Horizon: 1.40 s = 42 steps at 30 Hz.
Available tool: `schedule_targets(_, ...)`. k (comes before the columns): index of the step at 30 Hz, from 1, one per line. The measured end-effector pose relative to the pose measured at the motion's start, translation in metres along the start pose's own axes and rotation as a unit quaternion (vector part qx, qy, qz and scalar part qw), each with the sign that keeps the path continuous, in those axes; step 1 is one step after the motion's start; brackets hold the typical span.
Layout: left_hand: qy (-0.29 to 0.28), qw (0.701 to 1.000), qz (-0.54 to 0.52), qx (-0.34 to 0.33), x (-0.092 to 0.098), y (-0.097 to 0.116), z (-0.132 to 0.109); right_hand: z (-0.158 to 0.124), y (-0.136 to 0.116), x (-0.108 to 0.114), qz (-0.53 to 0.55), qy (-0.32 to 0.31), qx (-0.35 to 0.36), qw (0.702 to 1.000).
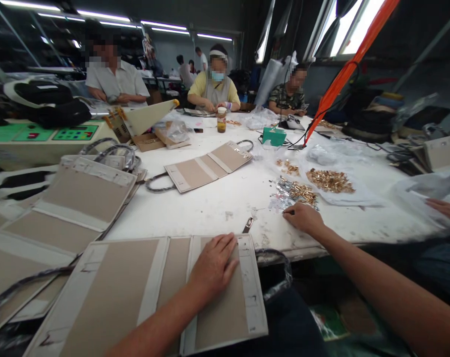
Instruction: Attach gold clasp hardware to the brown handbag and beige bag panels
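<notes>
My left hand lies flat on a beige bag panel with white strips and dark wrapped handles, its fingers stretched out near the right-hand strip. The panel rests at the table's front edge and partly overhangs it. My right hand is at the near side of a pile of small silver and gold metal fittings, fingers curled together. Something dark shows at its fingertips, too small to name. Just beyond the panel's edge lies a small metal zipper-pull-like piece.
Stacked bag panels stand at left, and another panel lies mid-table. Gold fittings sit on white plastic at right. Further back are a jar, a green box and an orange-wrapped pole. Several co-workers sit across; another person's hand is at right.
</notes>
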<state>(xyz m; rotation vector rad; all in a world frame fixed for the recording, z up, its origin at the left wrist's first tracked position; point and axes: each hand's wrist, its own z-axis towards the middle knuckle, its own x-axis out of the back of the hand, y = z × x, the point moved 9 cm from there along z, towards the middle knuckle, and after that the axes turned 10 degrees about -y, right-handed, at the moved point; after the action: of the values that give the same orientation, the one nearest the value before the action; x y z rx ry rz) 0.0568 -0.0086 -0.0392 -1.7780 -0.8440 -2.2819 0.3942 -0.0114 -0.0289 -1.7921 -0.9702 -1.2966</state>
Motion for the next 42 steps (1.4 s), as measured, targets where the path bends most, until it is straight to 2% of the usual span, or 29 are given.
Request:
schedule_targets(7, 0.001, 1.000, -0.029, 0.010, 0.004, 0.002, -0.001, 0.004, -0.005, 0.000, -0.008, -0.002, -0.020, 1.000)
schedule_targets(11, 0.001, 0.999, -0.038, 0.016, 0.005, 0.002, -0.002, -0.007, -0.024, 0.012, 0.002, -0.005, 0.022, 1.000)
schedule_targets(14, 0.003, 0.999, -0.044, 0.015, 0.006, 0.003, -0.003, -0.034, -0.068, 0.015, 0.066, -0.025, 0.122, 0.990)
schedule_targets(18, 0.007, 0.999, -0.050, 0.017, 0.007, 0.004, -0.004, -0.079, -0.149, -0.002, 0.220, -0.127, 0.294, 0.921)
schedule_targets(19, 0.007, 0.999, -0.050, 0.020, 0.007, 0.004, -0.004, -0.086, -0.164, -0.008, 0.223, -0.143, 0.314, 0.912)
schedule_targets(21, 0.003, 0.999, -0.047, 0.022, 0.007, 0.004, -0.004, -0.091, -0.181, -0.017, 0.190, -0.147, 0.324, 0.915)
schedule_targets(24, 0.000, 0.999, -0.045, 0.021, 0.007, 0.005, -0.004, -0.085, -0.187, -0.025, 0.134, -0.138, 0.308, 0.932)
schedule_targets(29, 0.005, 0.999, -0.048, 0.020, 0.008, 0.004, -0.004, -0.077, -0.181, -0.030, 0.099, -0.135, 0.261, 0.951)
schedule_targets(33, 0.014, 0.999, -0.046, 0.015, 0.007, 0.002, -0.004, -0.082, -0.180, -0.027, 0.078, -0.089, 0.224, 0.967)
schedule_targets(42, 0.012, 0.999, -0.041, 0.016, 0.004, 0.000, -0.004, -0.088, -0.179, -0.027, 0.068, -0.076, 0.221, 0.970)
